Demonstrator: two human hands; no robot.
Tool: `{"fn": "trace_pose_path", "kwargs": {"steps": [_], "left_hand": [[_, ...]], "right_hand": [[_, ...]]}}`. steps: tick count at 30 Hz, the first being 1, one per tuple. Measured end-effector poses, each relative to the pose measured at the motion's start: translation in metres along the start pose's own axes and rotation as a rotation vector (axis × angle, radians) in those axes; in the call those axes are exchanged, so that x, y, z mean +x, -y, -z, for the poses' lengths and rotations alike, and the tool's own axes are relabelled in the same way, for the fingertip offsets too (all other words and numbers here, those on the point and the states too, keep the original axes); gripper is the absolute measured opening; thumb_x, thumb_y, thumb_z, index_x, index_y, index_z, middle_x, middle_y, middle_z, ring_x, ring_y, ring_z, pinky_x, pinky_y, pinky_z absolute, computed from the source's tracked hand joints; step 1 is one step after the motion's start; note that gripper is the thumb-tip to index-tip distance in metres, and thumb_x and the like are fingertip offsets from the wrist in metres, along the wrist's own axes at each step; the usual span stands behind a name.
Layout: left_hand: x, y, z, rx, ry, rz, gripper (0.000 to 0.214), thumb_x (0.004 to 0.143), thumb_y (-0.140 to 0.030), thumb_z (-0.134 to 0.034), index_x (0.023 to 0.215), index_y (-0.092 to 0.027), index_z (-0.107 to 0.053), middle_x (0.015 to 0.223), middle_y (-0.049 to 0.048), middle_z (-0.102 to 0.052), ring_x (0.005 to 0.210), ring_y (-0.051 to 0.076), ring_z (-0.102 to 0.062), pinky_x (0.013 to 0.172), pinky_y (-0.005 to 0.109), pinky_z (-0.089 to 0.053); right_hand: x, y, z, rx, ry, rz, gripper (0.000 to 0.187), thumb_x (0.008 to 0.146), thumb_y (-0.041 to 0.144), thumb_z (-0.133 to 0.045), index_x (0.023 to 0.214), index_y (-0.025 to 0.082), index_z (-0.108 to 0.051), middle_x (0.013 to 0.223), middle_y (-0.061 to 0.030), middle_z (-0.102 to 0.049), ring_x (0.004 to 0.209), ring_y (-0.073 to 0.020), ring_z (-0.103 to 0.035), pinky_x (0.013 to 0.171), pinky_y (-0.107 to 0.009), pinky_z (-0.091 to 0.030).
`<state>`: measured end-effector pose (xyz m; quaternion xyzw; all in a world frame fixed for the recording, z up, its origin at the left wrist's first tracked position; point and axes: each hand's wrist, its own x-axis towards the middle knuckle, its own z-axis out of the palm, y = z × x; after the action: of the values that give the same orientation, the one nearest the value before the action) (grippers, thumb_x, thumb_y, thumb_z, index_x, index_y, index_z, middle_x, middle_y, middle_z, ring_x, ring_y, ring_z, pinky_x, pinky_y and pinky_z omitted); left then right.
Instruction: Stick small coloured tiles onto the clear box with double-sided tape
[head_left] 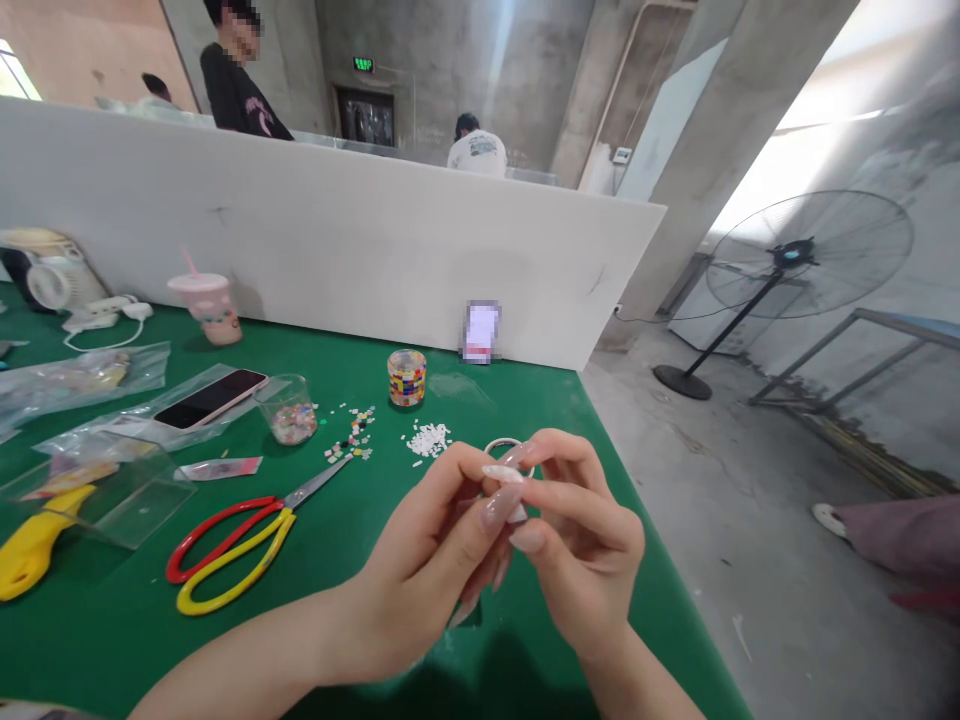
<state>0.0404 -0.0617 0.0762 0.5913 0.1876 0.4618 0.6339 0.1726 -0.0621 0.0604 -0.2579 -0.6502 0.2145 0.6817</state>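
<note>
My left hand (427, 550) and my right hand (589, 535) meet over the near table, fingertips pinched together. Between them is a small white piece (517, 513), mostly covered by the fingers. A thin pale round rim (504, 442) shows just behind the fingertips; whether it belongs to the same thing I cannot tell. Beyond my hands lies a loose pile of small white tiles (429, 440). Mixed coloured tiles (352, 435) are scattered left of it. A round jar (407, 378) covered in coloured mosaic tiles stands behind the pile.
Scissors (281, 510) with red and yellow handles lie left of my hands, near a clear cup (291, 415) of tiles, a phone (212, 398) and a yellow-handled tool (37, 550). A lit phone (481, 332) leans on the white partition (337, 220). Right of the table stands a fan (795, 255).
</note>
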Motion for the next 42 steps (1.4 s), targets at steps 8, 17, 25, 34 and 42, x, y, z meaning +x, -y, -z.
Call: {"fn": "trace_pose_path", "kwargs": {"steps": [8, 17, 25, 34, 42], "left_hand": [[-0.006, -0.007, 0.008, 0.160, 0.026, -0.030, 0.023, 0.099, -0.042, -0.043, 0.086, -0.024, -0.046, 0.059, -0.0066, -0.035, 0.046, 0.007, -0.030, 0.039, 0.017, -0.025], [-0.015, -0.043, 0.016, 0.630, 0.245, -0.078, 0.018, 0.099, -0.027, -0.039, 0.090, -0.025, -0.054, 0.073, -0.0006, -0.059, 0.060, 0.012, -0.052, 0.058, 0.019, -0.048], [-0.010, -0.045, 0.021, 0.579, 0.372, 0.114, 0.024, 0.098, -0.035, -0.040, 0.091, -0.020, -0.058, 0.067, -0.0002, -0.053, 0.057, 0.012, -0.046, 0.053, 0.019, -0.045], [-0.006, -0.044, 0.020, 0.247, 0.397, 0.287, 0.016, 0.096, -0.028, -0.044, 0.088, -0.017, -0.053, 0.073, -0.0022, -0.045, 0.061, 0.009, -0.035, 0.053, 0.020, -0.033], [-0.005, -0.042, 0.017, 0.123, 0.385, 0.273, 0.010, 0.094, -0.017, -0.043, 0.084, -0.018, -0.048, 0.071, -0.0040, -0.042, 0.060, 0.008, -0.035, 0.053, 0.019, -0.033]], "right_hand": [[0.000, 0.005, 0.003, -0.061, -0.006, 0.064, 0.024, 0.089, 0.024, -0.064, 0.107, 0.038, -0.073, 0.097, -0.0026, -0.062, 0.083, -0.0179, -0.063, 0.069, -0.035, -0.057], [0.002, 0.011, 0.022, -0.240, 0.121, 0.217, 0.027, 0.090, 0.031, -0.063, 0.115, 0.038, -0.069, 0.098, -0.0034, -0.063, 0.081, -0.0195, -0.059, 0.075, -0.041, -0.054], [0.004, 0.007, 0.016, 0.078, 0.198, 0.069, 0.023, 0.088, 0.030, -0.066, 0.109, 0.034, -0.074, 0.097, -0.0033, -0.057, 0.083, -0.0162, -0.060, 0.073, -0.034, -0.056], [0.005, 0.010, 0.020, -0.039, 0.204, 0.164, 0.021, 0.087, 0.028, -0.068, 0.108, 0.028, -0.075, 0.092, -0.0032, -0.059, 0.078, -0.0156, -0.054, 0.068, -0.034, -0.048], [0.004, 0.011, 0.019, -0.089, 0.182, 0.159, 0.021, 0.087, 0.029, -0.068, 0.107, 0.031, -0.074, 0.087, -0.0022, -0.058, 0.075, -0.0162, -0.050, 0.065, -0.035, -0.045]]}}
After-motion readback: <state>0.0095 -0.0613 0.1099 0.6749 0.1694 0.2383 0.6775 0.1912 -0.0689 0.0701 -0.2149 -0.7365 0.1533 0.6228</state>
